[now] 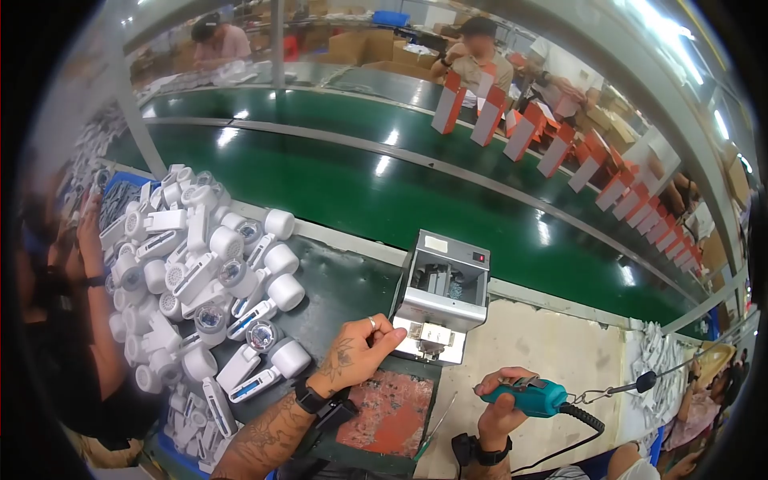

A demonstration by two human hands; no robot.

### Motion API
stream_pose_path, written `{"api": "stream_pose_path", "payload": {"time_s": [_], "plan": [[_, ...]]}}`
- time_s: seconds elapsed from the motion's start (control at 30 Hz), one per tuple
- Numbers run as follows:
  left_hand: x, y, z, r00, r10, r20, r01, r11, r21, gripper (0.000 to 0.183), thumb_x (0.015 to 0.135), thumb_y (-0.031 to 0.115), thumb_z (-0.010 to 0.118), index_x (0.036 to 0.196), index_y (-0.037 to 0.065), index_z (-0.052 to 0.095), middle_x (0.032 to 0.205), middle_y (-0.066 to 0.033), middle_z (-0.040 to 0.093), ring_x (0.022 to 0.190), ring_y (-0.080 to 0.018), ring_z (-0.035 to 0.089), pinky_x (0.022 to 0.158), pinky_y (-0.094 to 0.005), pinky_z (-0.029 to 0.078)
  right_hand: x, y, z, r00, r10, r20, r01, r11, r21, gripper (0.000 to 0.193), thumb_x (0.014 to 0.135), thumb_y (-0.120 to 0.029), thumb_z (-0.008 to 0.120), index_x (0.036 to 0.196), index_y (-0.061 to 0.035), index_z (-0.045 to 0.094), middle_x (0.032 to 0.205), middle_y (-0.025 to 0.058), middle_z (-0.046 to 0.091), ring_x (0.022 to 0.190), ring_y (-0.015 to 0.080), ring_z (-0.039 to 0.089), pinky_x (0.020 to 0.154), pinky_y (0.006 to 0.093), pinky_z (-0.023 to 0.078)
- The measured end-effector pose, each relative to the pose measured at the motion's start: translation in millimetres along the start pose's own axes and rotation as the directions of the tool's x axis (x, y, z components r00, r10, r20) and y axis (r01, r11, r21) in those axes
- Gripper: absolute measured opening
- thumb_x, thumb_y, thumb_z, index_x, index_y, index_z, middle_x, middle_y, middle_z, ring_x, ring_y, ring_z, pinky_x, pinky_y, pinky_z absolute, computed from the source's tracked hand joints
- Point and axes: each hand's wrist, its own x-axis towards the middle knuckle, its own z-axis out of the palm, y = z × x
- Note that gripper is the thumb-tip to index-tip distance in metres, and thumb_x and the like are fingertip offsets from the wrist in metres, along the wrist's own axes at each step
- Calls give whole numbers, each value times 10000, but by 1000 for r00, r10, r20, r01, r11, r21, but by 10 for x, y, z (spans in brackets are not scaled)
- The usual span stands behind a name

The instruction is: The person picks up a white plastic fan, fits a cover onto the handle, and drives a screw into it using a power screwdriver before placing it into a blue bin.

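Observation:
My right hand (pixel 499 416) is wrapped round a teal electric screwdriver (pixel 538 398), which lies roughly level. A coiled black cord (pixel 588 418) and a metal hook join its right end. My left hand (pixel 358 352) is closed, with fingers curled and the thumb at the front of a small grey screw feeder (pixel 442 292); whatever it may hold is hidden. Left of that hand rises a heap of white plastic devices (pixel 212 280) with round heads, some showing clear lenses. A worn red mat (pixel 386 412) lies below my left hand, with a thin screwdriver (pixel 432 432) beside it.
A green conveyor belt (pixel 320 168) runs behind the bench, carrying a row of orange and white boxes (pixel 524 132) at the right. Blue bins (pixel 120 180) sit under the heap. Co-workers sit across the belt, and another person's arm (pixel 100 320) is at the left.

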Motion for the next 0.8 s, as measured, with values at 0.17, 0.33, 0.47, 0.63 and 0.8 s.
{"api": "stream_pose_path", "payload": {"time_s": [0.17, 0.33, 0.47, 0.63, 0.8], "plan": [[6, -6, 7, 1000, 17, 7, -17, 999, 38, 311, 952, 242, 664, 753, 21, 574, 562, 27, 435, 535, -71, 378, 506, -280, 345, 2, -11, 4, 1000, 1, 9, -1, 1000, -8, 601, 858, -517, 732, 1086, -5, 514, 696, 71, 581, 610, 172, 585, 561, 284, 475], [17, -17, 10, 1000, 17, 5, -17, 999, 47, 326, 950, 251, 665, 744, 20, 563, 556, 14, 437, 529, -84, 383, 506, -289, 349, 10, 7, -1, 1000, 8, 7, -8, 1000, -14, 611, 853, -521, 735, 1089, -3, 511, 695, 71, 579, 609, 170, 580, 561, 284, 474], [-14, 18, -16, 1000, 0, 0, 0, 999, 37, 293, 969, 222, 651, 751, 45, 563, 591, 72, 446, 546, -19, 380, 487, -236, 323, 9, -15, 27, 1000, 20, 18, -20, 1000, -6, 625, 844, -528, 742, 1091, -3, 510, 695, 70, 580, 609, 170, 579, 562, 284, 475], [0, 93, -10, 1000, 14, 26, -16, 997, 78, 317, 962, 266, 651, 754, 41, 566, 578, 41, 443, 553, -42, 393, 508, -259, 342, -23, 17, -35, 999, 39, -19, -40, 999, -31, 646, 829, -546, 750, 1088, -5, 510, 695, 66, 579, 606, 169, 577, 567, 282, 477], [-27, 66, -26, 998, 54, -8, -54, 996, 66, 348, 954, 262, 657, 738, 19, 534, 560, 6, 411, 541, -95, 368, 513, -293, 347, -27, -25, 33, 999, 51, -3, -51, 998, -42, 648, 829, -555, 745, 1090, -10, 509, 692, 65, 578, 609, 172, 581, 572, 282, 480]]}}
